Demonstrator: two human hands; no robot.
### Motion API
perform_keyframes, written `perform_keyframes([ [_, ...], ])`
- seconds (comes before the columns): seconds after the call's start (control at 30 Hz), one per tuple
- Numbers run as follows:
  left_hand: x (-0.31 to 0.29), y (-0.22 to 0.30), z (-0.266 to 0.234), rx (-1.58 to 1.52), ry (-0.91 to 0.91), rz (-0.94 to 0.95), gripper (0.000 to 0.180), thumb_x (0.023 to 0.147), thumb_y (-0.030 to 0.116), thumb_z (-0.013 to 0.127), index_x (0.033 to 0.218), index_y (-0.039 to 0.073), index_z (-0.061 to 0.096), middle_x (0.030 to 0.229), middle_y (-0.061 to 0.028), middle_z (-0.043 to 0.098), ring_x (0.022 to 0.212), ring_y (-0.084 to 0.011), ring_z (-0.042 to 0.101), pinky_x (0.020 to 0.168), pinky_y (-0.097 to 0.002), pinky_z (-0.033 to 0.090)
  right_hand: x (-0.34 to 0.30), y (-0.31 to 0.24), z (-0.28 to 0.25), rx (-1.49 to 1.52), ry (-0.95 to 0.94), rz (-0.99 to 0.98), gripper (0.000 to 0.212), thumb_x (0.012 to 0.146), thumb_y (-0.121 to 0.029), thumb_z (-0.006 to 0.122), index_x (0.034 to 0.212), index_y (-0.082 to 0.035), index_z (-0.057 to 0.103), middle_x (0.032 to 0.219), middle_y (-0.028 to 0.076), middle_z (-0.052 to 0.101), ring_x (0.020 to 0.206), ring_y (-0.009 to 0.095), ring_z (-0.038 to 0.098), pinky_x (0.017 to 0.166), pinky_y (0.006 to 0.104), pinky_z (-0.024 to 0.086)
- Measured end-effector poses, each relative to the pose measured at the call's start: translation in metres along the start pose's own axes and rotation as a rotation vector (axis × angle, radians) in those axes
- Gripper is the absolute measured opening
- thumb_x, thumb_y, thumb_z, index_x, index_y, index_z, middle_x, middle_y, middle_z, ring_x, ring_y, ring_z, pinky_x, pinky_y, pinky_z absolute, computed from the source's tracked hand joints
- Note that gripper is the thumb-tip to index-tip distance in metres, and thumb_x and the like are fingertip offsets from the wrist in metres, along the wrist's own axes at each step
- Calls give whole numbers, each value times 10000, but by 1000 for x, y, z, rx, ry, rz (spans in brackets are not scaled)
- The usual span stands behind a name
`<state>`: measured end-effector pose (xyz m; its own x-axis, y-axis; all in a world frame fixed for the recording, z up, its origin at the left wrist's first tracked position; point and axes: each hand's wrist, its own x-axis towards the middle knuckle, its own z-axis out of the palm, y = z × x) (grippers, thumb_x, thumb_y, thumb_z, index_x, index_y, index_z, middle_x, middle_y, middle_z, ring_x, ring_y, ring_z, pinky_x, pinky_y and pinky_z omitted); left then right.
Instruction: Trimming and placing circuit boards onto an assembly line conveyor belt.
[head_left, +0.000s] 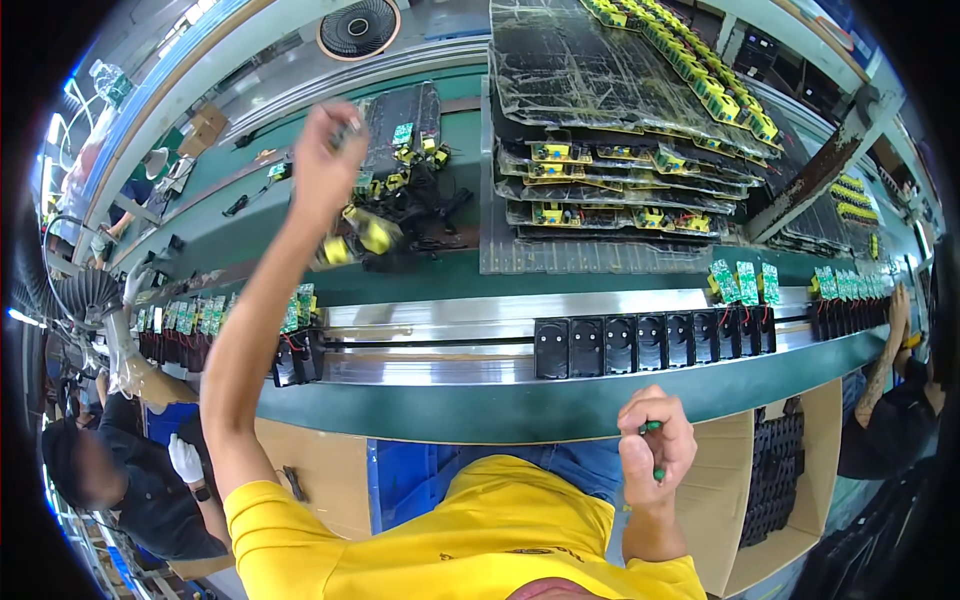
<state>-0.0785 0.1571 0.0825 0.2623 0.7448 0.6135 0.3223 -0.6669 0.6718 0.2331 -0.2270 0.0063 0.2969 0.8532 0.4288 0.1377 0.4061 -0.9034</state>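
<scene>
My left hand (333, 150) is stretched far over the green bench, its fingers curled and blurred around a small greyish thing I cannot make out. Below it, a loose heap of black cables (425, 215) lies with yellow-wrapped circuit parts (375, 232), some smeared by motion. Close to my body, my right hand (657, 445) is closed on a small thing with green ends, mostly hidden by the fingers. Beyond that hand, a row of open black plastic casings (620, 345) stands on the metal rail; casings at its right end carry upright green circuit boards (745, 283).
Stacked black trays of yellow components (620, 170) stand at the back. More boards in casings (195, 318) line the rail at left. A cardboard box (790, 480) with black parts sits at lower right. Co-workers are at left, with a white-gloved hand (186, 458), and at far right.
</scene>
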Motion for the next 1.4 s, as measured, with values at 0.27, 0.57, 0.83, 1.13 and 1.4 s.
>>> perform_keyframes([
  [0.27, 48, 35, -17, -197, 242, -166, 247, 950, 65, 751, 1188, 53, 687, 1078, -70, 712, 1031, -198, 666, 973, -324, 535, -18, -8, -4, -12, -4, -20, 171, 867, -40, 712, 1036, -36, 686, 889, 61, 669, 699, 139, 459, 627, 276, 394],
  [0.57, 13, 51, -64, -562, 55, -212, 162, 908, -1, 664, 1033, 73, 734, 1024, -40, 704, 890, -166, 610, 845, -318, 500, -30, -18, -8, -8, -21, 0, 229, 862, -27, 726, 1088, -32, 690, 899, 55, 671, 698, 140, 474, 634, 273, 410],
  [0.83, -62, 33, 17, 150, -267, -328, 211, 901, 48, 759, 1110, 73, 742, 1035, -36, 768, 897, -175, 654, 878, -291, 518, -22, -19, 6, 16, -76, 1, 281, 857, -14, 739, 1135, -29, 693, 908, 50, 674, 697, 141, 488, 641, 272, 423],
  [1.13, -35, 82, -11, -46, 213, 166, 268, 923, -40, 692, 1158, 85, 721, 1034, -45, 748, 921, -170, 668, 898, -318, 547, -19, -23, 17, 12, -65, 71, 396, 849, -5, 775, 1234, -20, 686, 918, 35, 677, 710, 136, 520, 651, 262, 441],
  [1.4, -5, 64, -57, -379, -12, -140, 218, 907, 70, 701, 1114, 18, 747, 1078, -114, 758, 911, -184, 639, 848, -297, 502, -20, -24, 11, -37, -145, 110, 433, 850, -3, 790, 1270, -31, 685, 936, 30, 688, 710, 129, 539, 650, 250, 445],
])
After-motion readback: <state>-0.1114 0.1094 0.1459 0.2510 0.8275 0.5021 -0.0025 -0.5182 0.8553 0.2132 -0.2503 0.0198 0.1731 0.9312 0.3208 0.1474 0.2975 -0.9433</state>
